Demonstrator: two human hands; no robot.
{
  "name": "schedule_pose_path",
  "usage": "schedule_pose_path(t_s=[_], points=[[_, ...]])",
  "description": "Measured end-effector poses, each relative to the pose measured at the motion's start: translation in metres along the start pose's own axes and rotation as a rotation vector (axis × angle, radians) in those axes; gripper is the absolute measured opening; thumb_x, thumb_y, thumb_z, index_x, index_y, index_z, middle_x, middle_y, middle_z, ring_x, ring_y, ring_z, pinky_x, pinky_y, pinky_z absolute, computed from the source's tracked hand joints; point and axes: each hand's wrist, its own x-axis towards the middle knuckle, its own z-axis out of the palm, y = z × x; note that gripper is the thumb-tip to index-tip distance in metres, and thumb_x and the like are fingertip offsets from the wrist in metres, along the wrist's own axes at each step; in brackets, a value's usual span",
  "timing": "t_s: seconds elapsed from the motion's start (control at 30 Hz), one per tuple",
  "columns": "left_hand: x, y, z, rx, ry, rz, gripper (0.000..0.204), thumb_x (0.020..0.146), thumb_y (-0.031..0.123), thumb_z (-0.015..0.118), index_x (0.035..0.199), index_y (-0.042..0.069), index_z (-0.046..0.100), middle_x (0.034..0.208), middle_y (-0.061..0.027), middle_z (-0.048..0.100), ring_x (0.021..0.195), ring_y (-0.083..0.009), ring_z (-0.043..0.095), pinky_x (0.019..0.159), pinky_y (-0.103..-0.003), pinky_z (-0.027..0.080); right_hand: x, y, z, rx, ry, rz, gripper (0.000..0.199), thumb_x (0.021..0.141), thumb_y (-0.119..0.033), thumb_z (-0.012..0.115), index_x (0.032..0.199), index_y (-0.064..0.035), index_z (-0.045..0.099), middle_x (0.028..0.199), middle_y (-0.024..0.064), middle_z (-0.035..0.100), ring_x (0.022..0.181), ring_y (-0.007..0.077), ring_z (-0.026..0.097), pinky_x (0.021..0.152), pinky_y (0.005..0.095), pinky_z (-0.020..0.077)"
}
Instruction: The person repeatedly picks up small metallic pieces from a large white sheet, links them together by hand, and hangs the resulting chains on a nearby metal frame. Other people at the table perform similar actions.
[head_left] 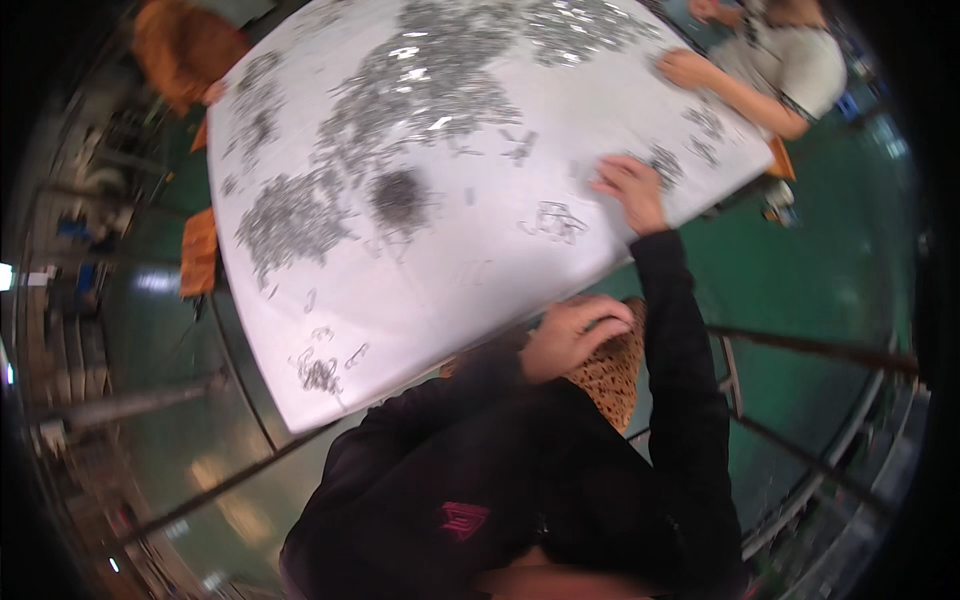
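My right hand [632,190] reaches over the white table [480,330] near its right side, palm down, with its fingers slightly apart and blurred. Just beyond it lies a small heap of thin metal pieces [662,166]. A loose cluster of bent wire-like pieces [557,222] lies to its left. Close to the table's front edge, my left hand [568,338] hangs over the brown patterned cloth [612,385] on my lap. Its fingers curve loosely, with a gap between thumb and forefinger; I make out nothing in them.
A large spread of grey metal pieces [430,80] covers the far middle of the table. Another heap [290,222] lies at the left, and a small pile [318,374] near the front-left corner. Co-workers sit at the far left [185,50] and far right [790,75].
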Motion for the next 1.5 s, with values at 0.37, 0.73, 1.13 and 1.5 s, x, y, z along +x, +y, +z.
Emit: schedule_pose_path(t_s=[0.37, 0.73, 1.13, 1.5], points=[[0.019, -0.006, 0.004, -0.077, -0.006, 0.027, 0.015, 0.091, 0.014, 0.061, 0.097, 0.001, 0.06, 0.09, -0.01, 0.067, 0.084, -0.0249, 0.064, 0.074, -0.035, 0.049, -0.185, -0.068, -0.015, -0.239, 0.114, -0.161, 0.022, 0.082, 0.011, 0.064, 0.104, 0.0068, 0.064, 0.092, 0.0108, 0.063, 0.083, 0.0168, 0.062, 0.076, 0.0284, 0.0527], [0.024, -0.005, 0.001, 0.17, -0.014, 0.09, 0.016, 0.09, 0.018, 0.062, 0.097, 0.003, 0.061, 0.092, -0.0104, 0.065, 0.089, -0.0287, 0.061, 0.085, -0.04, 0.044, -0.203, -0.061, 0.006, -0.207, 0.327, -0.355, 0.018, 0.08, 0.016, 0.062, 0.095, 0.0056, 0.065, 0.087, 0.0097, 0.062, 0.075, 0.0174, 0.063, 0.07, 0.0272, 0.0531], [-0.05, -0.058, -0.192, 1.113, 0.604, -0.187, 0.011, 0.084, 0.015, 0.065, 0.086, 0.005, 0.07, 0.082, -0.0128, 0.068, 0.076, -0.0302, 0.065, 0.067, -0.038, 0.052, -0.199, -0.052, 0.009, -0.102, 0.227, -0.309, 0.019, 0.079, 0.013, 0.061, 0.094, 0.0034, 0.068, 0.077, 0.0084, 0.059, 0.064, 0.017, 0.058, 0.059, 0.0274, 0.0486], [-0.029, -0.043, -0.152, 0.765, 0.445, -0.085, 0.008, 0.087, 0.004, 0.063, 0.094, 0.003, 0.062, 0.084, -0.0101, 0.062, 0.065, -0.0222, 0.059, 0.059, -0.03, 0.047, -0.207, -0.057, 0.015, -0.154, 0.243, -0.281, 0.021, 0.076, 0.017, 0.06, 0.094, 0.0059, 0.067, 0.08, 0.0092, 0.06, 0.065, 0.0155, 0.059, 0.06, 0.0253, 0.0501]])
